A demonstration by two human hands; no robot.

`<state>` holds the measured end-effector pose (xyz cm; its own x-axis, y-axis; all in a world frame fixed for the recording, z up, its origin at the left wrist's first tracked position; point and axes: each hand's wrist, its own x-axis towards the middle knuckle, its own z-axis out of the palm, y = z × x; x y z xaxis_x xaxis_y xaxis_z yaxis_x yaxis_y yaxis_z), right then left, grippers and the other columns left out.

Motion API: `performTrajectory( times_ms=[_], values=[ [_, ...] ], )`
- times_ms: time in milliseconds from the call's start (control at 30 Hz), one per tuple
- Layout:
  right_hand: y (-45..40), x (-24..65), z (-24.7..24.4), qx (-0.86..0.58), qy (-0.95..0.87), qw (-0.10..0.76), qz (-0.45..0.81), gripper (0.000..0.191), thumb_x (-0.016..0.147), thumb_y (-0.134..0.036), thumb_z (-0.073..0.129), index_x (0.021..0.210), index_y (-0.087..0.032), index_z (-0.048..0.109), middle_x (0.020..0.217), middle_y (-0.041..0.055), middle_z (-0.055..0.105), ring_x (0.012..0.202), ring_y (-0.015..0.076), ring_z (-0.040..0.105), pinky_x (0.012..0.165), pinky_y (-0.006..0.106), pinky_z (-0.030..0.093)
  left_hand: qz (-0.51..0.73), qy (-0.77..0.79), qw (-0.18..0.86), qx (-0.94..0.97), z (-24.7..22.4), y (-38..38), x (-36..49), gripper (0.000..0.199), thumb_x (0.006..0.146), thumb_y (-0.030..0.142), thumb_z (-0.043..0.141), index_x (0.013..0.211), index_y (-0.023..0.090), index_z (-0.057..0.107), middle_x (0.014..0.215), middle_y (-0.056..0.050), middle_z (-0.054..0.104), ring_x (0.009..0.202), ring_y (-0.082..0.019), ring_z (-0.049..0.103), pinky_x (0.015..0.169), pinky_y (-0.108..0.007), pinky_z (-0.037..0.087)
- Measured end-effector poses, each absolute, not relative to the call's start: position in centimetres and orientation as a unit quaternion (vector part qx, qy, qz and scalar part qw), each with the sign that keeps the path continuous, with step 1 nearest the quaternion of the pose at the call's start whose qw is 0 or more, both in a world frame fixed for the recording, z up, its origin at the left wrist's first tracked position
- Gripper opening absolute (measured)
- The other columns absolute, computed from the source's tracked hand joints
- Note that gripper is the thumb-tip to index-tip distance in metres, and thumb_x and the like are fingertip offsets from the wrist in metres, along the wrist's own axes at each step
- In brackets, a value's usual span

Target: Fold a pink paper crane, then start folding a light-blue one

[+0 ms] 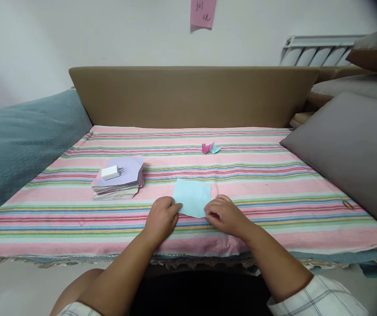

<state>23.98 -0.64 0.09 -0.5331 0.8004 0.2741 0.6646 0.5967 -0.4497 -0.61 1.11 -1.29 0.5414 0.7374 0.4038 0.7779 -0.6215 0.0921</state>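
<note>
A light blue square of paper lies nearly flat on the striped cloth in front of me. My left hand grips its lower left corner, the thumb resting on top and the other fingers curled. At the lower right corner, my right hand has its fingers bent and pinched on the paper's edge. Beyond the sheet stand two small folded paper pieces, a magenta one and a light blue one, side by side.
To the left is a stack of coloured paper with a white plug charger on top. Grey cushions bound the right side, a teal cushion the left. A brown backrest runs behind. A small brownish loop lies at right.
</note>
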Motion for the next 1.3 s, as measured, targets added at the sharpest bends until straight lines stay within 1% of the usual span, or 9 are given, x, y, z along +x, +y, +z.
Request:
performTrajectory(
  times_ms=[133,267,333,400,467,533,767,1067,1300],
  values=[
    [-1.2,23.0,0.2,-0.416,-0.87,0.23,0.134,0.017,0.084,-0.023,0.046,0.072,-0.022,0.058,0.067,-0.0003,0.062,0.068,0.0148,0.055,0.098,0.042,0.026,-0.205,-0.432,0.072,-0.875,-1.2,0.8,-0.3,0.024,0.083,0.022,0.049,0.102,0.023,0.065,0.086,-0.007,0.056,0.081,-0.021,0.051,0.072,-0.036,0.041],
    [-1.8,22.1,0.1,-0.371,-0.883,0.236,0.162,0.02,0.088,-0.029,0.045,0.078,-0.022,0.061,0.072,0.0018,0.063,0.073,0.016,0.056,0.088,0.035,0.036,-0.186,-0.43,0.069,-0.881,-1.4,1.0,-0.5,0.022,0.083,0.023,0.05,0.095,0.025,0.068,0.078,-0.006,0.055,0.074,-0.02,0.051,0.067,-0.034,0.04],
    [-1.9,22.1,-0.2,-0.361,-0.883,0.244,0.177,0.019,0.085,-0.038,0.051,0.087,-0.022,0.062,0.082,0.0042,0.065,0.081,0.0186,0.057,0.082,0.033,0.039,-0.174,-0.43,0.062,-0.884,-1.5,1.2,-0.8,0.022,0.084,0.024,0.049,0.094,0.026,0.069,0.076,-0.005,0.053,0.071,-0.018,0.051,0.064,-0.031,0.04],
    [-1.7,22.4,-0.5,-0.367,-0.879,0.25,0.172,0.034,0.077,-0.046,0.062,0.101,-0.021,0.06,0.099,0.0075,0.064,0.096,0.0227,0.055,0.085,0.035,0.04,-0.168,-0.43,0.052,-0.886,-1.6,1.4,-1.1,0.024,0.084,0.023,0.048,0.096,0.026,0.069,0.077,-0.005,0.053,0.07,-0.017,0.051,0.061,-0.029,0.039],
    [-1.3,22.9,-0.9,-0.389,-0.876,0.243,0.149,0.052,0.07,-0.045,0.069,0.115,-0.022,0.055,0.116,0.0099,0.058,0.109,0.0264,0.049,0.093,0.04,0.036,-0.171,-0.427,0.039,-0.887,-1.6,1.5,-1.4,0.026,0.085,0.022,0.046,0.098,0.026,0.068,0.078,-0.005,0.052,0.07,-0.016,0.052,0.059,-0.027,0.039],
    [-0.8,23.5,-1.3,-0.417,-0.869,0.228,0.137,0.052,0.071,-0.04,0.069,0.118,-0.023,0.054,0.12,0.0099,0.056,0.111,0.0268,0.047,0.094,0.042,0.035,-0.175,-0.422,0.024,-0.889,-1.6,1.5,-1.6,0.028,0.085,0.02,0.045,0.099,0.026,0.068,0.079,-0.005,0.052,0.07,-0.016,0.053,0.058,-0.026,0.039],
    [0.5,25.0,-2.2,-0.476,-0.844,0.215,0.124,0.03,0.077,-0.02,0.057,0.106,-0.024,0.063,0.111,0.007,0.062,0.102,0.0244,0.054,0.088,0.042,0.04,-0.186,-0.427,-0.018,-0.885,-1.2,1.6,-2.2,0.027,0.082,0.016,0.049,0.1,0.025,0.067,0.082,-0.005,0.053,0.075,-0.016,0.054,0.06,-0.025,0.042],
    [1.2,26.0,-2.7,-0.503,-0.819,0.233,0.15,0.023,0.082,-0.028,0.055,0.1,-0.022,0.067,0.103,0.0078,0.064,0.096,0.0228,0.055,0.084,0.038,0.045,-0.208,-0.503,-0.045,-0.837,-0.5,2.5,-3.3,0.016,0.079,0.032,0.061,0.084,0.021,0.071,0.082,-0.004,0.056,0.079,-0.018,0.057,0.071,-0.029,0.046],
    [1.2,25.7,-1.6,-0.513,-0.806,0.233,0.182,0.024,0.087,-0.032,0.047,0.088,-0.023,0.069,0.095,0.0054,0.065,0.091,0.0202,0.056,0.082,0.035,0.043,-0.221,-0.559,-0.079,-0.795,-0.5,2.9,-3.5,0.023,0.08,0.041,0.059,0.077,0.022,0.072,0.077,-0.003,0.058,0.077,-0.017,0.057,0.071,-0.028,0.044]
  ],
)
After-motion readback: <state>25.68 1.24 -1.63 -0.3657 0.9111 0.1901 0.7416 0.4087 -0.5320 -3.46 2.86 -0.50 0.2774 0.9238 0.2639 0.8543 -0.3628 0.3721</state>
